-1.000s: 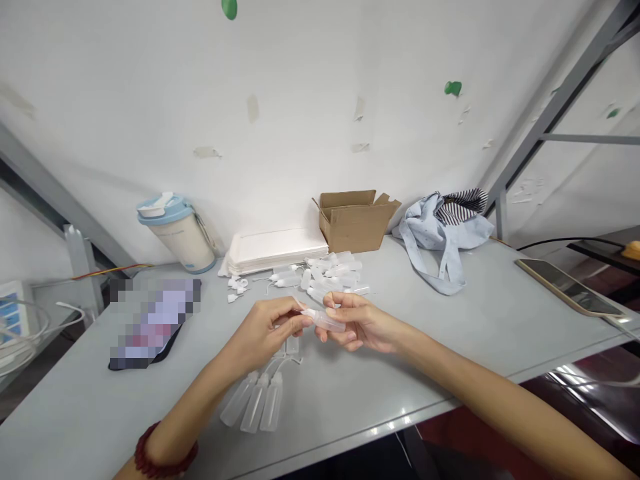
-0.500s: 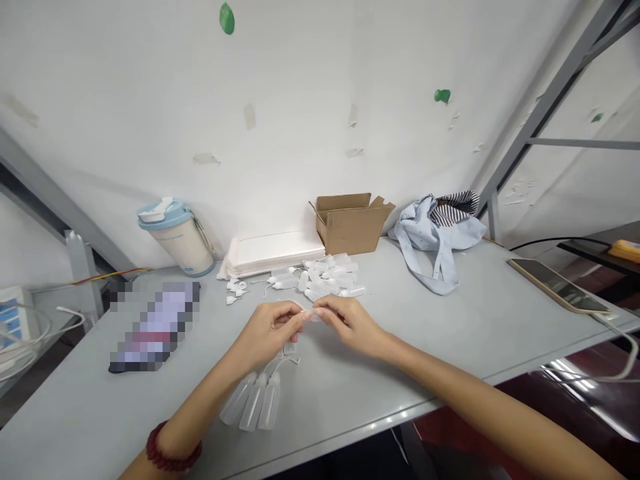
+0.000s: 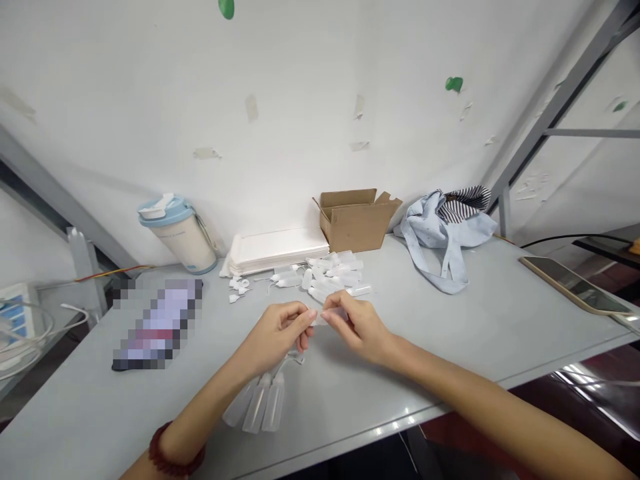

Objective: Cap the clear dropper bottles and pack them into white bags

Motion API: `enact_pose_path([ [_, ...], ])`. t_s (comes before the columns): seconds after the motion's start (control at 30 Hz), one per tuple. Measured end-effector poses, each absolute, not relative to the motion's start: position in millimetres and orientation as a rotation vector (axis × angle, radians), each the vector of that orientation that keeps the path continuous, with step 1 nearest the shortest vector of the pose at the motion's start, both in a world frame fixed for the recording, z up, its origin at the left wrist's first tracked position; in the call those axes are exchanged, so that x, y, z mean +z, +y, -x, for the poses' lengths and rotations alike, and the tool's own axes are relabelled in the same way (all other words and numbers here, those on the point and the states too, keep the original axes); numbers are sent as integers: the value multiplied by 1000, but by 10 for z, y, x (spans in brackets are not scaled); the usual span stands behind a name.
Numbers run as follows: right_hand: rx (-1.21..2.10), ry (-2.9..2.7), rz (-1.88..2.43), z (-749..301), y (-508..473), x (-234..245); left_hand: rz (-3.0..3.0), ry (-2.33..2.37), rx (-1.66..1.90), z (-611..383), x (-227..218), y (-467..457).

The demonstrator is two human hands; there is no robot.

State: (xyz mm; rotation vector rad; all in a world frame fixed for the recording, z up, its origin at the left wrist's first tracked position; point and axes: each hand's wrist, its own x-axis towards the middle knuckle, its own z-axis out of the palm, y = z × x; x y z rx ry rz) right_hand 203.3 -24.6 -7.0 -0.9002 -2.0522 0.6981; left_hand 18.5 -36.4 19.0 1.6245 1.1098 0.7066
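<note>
Over the middle of the table, my left hand and my right hand meet with fingertips pinched close together. A small translucent white plastic piece shows between them, pinched from both sides; most of it is covered by the fingers, so its exact kind is unclear. Below my left hand lie several clear squeeze bottles side by side, with thin white tips and cap straps. Beyond my hands is a heap of similar small bottles. Several loose white caps lie left of the heap.
Along the wall stand a cream tumbler with a blue lid, a stack of white flat packs, an open cardboard box and a light blue cloth bag. A phone lies right; a blurred pouch lies left.
The view has shifted slightly, so the scene sits a little further right. Both hands stay pinched together at the plastic piece, with a slightly wider gap between the fingertips.
</note>
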Motion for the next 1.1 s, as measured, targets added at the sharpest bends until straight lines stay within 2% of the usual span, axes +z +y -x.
enact_pose_path([
  [0.17,218,-2314,720,-2062,-176,-142,-1419,1019,677,-197,162,-366],
  [0.43,193,-2324,739,-2077,-112,-178,-1596,1051,672,-176,256,-380],
  [0.57,451,-2290,746,-2087,-170,-137,-1801,1113,679,-178,274,-428],
  [0.8,1155,-2018,892,-2054,-208,-47,-2210,1121,753,-166,235,-457],
  [1.0,1809,-1633,862,-2052,-166,-49,-2315,1098,794,-161,198,-461],
  [1.1,1936,-1542,929,-2048,-172,-48,-2252,1118,736,-150,199,-431],
])
